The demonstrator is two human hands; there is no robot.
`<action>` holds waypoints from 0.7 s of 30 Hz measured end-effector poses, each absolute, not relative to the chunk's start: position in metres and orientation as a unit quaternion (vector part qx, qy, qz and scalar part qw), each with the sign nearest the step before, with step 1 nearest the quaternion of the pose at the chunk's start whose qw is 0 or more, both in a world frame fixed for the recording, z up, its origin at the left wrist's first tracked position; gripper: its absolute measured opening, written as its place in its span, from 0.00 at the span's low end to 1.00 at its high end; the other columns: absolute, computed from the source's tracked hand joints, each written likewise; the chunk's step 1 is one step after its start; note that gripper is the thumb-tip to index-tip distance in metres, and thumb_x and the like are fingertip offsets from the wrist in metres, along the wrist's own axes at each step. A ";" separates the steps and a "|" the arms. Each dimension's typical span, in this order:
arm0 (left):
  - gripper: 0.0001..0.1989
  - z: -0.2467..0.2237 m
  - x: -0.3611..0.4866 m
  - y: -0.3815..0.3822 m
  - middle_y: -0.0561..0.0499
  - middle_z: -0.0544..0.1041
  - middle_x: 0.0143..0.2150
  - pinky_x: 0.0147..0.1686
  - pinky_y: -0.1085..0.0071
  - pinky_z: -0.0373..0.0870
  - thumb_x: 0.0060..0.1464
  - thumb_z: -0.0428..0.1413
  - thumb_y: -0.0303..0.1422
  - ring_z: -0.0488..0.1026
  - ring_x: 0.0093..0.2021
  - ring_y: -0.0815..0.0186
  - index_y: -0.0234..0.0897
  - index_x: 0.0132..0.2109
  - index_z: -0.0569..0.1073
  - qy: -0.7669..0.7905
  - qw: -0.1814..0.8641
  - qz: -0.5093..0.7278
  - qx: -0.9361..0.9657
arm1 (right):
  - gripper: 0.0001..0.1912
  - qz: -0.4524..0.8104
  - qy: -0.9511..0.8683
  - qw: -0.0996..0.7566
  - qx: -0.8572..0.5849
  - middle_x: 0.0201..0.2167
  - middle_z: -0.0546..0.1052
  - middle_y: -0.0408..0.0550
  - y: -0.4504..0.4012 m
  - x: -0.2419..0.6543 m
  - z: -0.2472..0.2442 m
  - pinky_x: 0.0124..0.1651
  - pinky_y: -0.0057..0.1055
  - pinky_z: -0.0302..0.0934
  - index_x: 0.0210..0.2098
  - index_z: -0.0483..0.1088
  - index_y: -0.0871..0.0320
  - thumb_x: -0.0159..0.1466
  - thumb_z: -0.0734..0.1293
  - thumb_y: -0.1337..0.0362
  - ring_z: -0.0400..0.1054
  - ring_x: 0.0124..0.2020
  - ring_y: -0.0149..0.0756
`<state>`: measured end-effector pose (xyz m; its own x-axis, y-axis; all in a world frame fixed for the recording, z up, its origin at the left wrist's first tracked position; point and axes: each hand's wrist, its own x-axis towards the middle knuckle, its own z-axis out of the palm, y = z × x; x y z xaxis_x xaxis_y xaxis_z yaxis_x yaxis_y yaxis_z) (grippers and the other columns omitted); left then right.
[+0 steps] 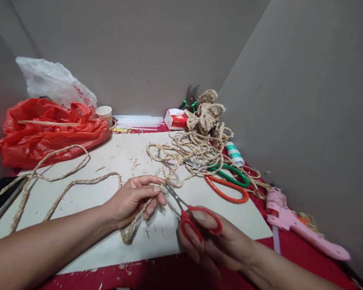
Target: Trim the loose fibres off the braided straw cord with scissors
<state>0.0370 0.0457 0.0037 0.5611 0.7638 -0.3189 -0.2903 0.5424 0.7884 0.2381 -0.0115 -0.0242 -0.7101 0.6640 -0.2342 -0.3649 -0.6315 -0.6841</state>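
Note:
My left hand (139, 197) pinches a braided straw rope (127, 234) between thumb and fingers over the white board (90, 233). One stretch of rope sags below the hand, and more of it runs off to the left. In my right hand (218, 241) is a small pair of scissors (184, 211) with red handles, thumb and fingers through the loops. The blade tips meet the rope right at my left fingertips. Whether the blades are fully closed there is hard to see.
Behind my hands lies a tangled rope heap (196, 141). Larger scissors (226, 185) with green and orange handles rest beside it. A pink glue gun (302, 229) sits at right. A red plastic bag (54, 137), paper cup (104, 114) and clear glue sticks (139, 121) line the back.

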 end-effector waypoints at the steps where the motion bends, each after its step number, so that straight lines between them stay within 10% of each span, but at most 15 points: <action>1: 0.08 0.004 0.037 0.046 0.50 0.77 0.25 0.13 0.81 0.54 0.50 0.60 0.29 0.62 0.13 0.77 0.32 0.38 0.72 0.338 0.810 0.325 0.353 | 0.26 0.869 -0.309 0.299 -0.243 0.18 0.72 0.47 -0.012 0.237 -0.023 0.08 0.19 0.46 0.21 0.64 0.63 0.61 0.62 0.45 0.58 0.07 0.24; 21: 0.10 -0.003 0.038 0.046 0.47 0.80 0.27 0.14 0.79 0.61 0.48 0.62 0.28 0.65 0.13 0.74 0.34 0.37 0.69 0.327 0.839 0.308 0.307 | 0.23 0.877 -0.224 0.360 -0.227 0.12 0.56 0.34 -0.017 0.226 -0.026 0.10 0.18 0.48 0.18 0.57 0.58 0.62 0.64 0.51 0.43 0.10 0.20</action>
<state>0.0376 0.0460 -0.0031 0.5963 0.7171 -0.3607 -0.3155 0.6225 0.7162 0.2259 -0.0171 -0.0261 -0.6383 0.7327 -0.2360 -0.5295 -0.6405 -0.5562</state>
